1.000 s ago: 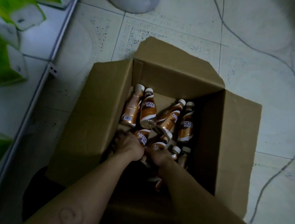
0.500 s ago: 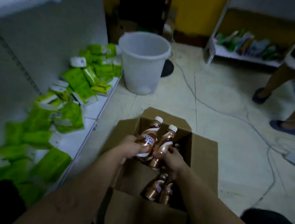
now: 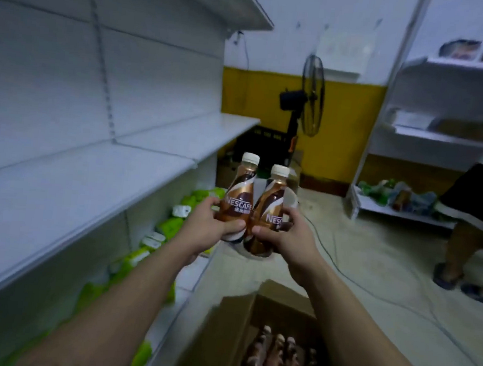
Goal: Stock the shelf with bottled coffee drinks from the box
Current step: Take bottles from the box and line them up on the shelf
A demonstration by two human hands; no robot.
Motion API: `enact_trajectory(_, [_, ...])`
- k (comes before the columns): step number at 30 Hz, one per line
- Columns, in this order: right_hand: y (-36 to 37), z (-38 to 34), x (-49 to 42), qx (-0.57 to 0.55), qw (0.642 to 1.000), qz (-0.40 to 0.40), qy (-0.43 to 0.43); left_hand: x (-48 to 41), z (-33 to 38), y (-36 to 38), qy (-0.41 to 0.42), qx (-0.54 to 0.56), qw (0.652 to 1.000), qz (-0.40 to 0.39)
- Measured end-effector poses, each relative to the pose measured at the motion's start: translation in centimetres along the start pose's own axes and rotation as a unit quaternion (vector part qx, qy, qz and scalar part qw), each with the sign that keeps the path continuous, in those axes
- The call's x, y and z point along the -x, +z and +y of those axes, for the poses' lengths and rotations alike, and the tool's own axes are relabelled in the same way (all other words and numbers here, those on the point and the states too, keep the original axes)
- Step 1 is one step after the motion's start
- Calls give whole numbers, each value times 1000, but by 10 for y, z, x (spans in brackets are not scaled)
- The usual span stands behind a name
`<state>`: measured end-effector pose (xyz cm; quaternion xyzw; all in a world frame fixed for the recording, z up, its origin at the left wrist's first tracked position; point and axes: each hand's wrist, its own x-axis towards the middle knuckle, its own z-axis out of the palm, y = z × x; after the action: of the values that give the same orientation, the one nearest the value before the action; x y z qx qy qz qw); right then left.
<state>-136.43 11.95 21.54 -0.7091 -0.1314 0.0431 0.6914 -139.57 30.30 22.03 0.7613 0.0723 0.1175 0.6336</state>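
My left hand [image 3: 205, 228] grips a brown coffee bottle [image 3: 240, 194] with a white cap, held upright. My right hand [image 3: 289, 237] grips a second coffee bottle [image 3: 270, 205] right beside it, the two bottles touching. Both are raised in front of me, to the right of the bare white shelf [image 3: 69, 186] at mid height. The cardboard box [image 3: 232, 326] stands open on the floor below my arms, with several bottles [image 3: 275, 358] lying inside.
Green packets [image 3: 173, 225] lie on the bottom shelf at left. A white bucket [image 3: 291, 199] is partly hidden behind the bottles. A standing fan [image 3: 310, 96] is at the back wall. A person [image 3: 474, 218] stands at right by another shelf unit [image 3: 429, 134]. Cables cross the floor.
Both hands lifted a bottle each out of the box and raised them up to shelf height. My view swung up from the box to the shelves and room.
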Motion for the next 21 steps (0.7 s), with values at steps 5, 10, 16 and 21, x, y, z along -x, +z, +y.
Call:
enact_trajectory(5, [60, -64, -19, -4, 995, -63, -81, 27, 53, -73, 60, -56, 992, 92])
enact_trajectory(10, [143, -103, -21, 10, 976, -164, -146, 77, 92, -153, 95, -167, 962, 192])
enact_trajectory(16, [263, -126, 20, 39, 939, -280, -195, 169, 103, -249, 6, -232, 925, 300])
enact_trajectory(21, [361, -117, 91, 35, 901, -384, -198, 262, 79, -309, -64, -278, 871, 401])
